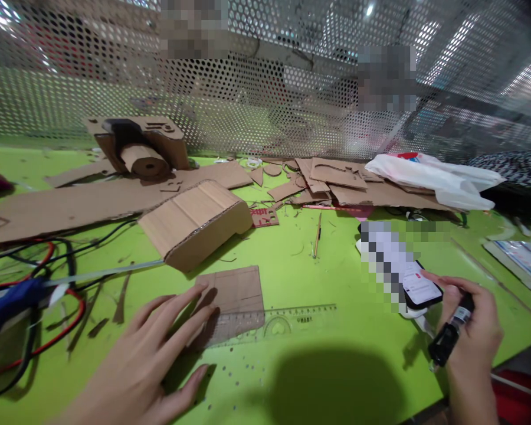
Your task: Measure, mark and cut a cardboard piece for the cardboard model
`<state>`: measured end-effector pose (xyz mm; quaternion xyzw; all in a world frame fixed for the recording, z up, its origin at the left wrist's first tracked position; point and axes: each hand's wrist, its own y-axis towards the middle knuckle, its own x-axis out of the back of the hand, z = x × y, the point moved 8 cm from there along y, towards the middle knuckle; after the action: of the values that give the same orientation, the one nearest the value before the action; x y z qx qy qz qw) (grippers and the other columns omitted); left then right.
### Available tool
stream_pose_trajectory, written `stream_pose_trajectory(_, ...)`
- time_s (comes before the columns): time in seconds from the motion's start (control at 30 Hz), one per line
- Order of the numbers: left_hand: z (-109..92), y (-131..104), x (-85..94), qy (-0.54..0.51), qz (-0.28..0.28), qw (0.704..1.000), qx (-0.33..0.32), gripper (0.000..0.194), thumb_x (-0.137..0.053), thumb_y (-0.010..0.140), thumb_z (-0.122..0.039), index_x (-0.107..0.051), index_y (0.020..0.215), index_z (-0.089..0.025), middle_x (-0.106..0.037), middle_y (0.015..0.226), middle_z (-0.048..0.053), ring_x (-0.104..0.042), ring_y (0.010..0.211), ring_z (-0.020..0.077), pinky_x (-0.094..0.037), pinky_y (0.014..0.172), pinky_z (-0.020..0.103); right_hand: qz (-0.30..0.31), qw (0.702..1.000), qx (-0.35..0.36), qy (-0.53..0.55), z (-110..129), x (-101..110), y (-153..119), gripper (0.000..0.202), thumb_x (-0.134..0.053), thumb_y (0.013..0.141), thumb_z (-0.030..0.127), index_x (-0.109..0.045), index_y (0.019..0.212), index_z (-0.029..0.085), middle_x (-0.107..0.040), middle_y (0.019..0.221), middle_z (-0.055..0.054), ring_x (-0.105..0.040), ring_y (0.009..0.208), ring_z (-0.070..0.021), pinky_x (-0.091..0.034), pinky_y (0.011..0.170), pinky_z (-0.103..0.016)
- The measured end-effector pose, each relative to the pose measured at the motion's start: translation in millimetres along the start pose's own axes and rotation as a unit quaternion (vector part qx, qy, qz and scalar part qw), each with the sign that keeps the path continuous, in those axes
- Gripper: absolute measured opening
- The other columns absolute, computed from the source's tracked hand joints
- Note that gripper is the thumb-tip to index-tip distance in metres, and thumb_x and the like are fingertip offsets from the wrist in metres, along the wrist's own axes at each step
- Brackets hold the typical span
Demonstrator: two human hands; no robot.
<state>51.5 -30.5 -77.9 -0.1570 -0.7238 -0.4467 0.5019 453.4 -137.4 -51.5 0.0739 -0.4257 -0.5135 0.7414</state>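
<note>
My left hand (pixel 159 342) lies with fingers spread at the left end of a clear plastic ruler (pixel 301 316). Under the ruler is a small cardboard piece (pixel 236 289) with faint lines drawn on it. My right hand (pixel 473 330) is closed around a black pen (pixel 454 330), whose tip points down and to the left. The index finger of that hand reaches to the lit screen of a smartphone (pixel 420 283) on the table. Beyond the left hand sits a folded cardboard shape (pixel 199 227) with a curved side.
A cardboard camera model (pixel 141 147) stands at the back left. Cardboard scraps (pixel 331 177) and a white plastic bag (pixel 433 177) line the perforated metal screen (pixel 265 106). A blue glue gun (pixel 11 310) with tangled cables is at the left. A pencil (pixel 317 236) lies mid-table.
</note>
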Motion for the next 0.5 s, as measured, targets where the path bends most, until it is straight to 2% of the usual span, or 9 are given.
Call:
stream_pose_trajectory(0.3, -2.5, 1.8, -0.6, 0.008, 0.02, 1.0, -0.015, 0.051, -0.046, 0.086, -0.03, -0.044, 0.134, -0.013, -0.044, 0.141, 0.02, -0.049, 0.119, 0.0362, -0.039, 0.098, 0.051, 0.056, 0.998, 0.018, -0.007, -7.5, -8.9, 0.3, 0.038, -0.047, 0.089, 0.058, -0.06, 0.098, 0.023, -0.073, 0.103, -0.014, -0.064, 0.091, -0.0315, -0.046, 0.077, -0.042)
stream_pose_trajectory(0.5, -1.0, 1.7, 0.1, 0.007, 0.012, 1.0, -0.007, 0.05, -0.046, 0.085, -0.031, -0.045, 0.133, -0.015, -0.048, 0.139, 0.02, -0.052, 0.119, 0.0365, -0.041, 0.098, 0.051, 0.035, 0.999, 0.021, -0.006, -8.3, -6.6, 0.9, 0.036, -0.046, 0.091, 0.057, -0.057, 0.096, 0.023, -0.074, 0.096, -0.014, -0.065, 0.084, -0.0304, -0.047, 0.073, -0.042)
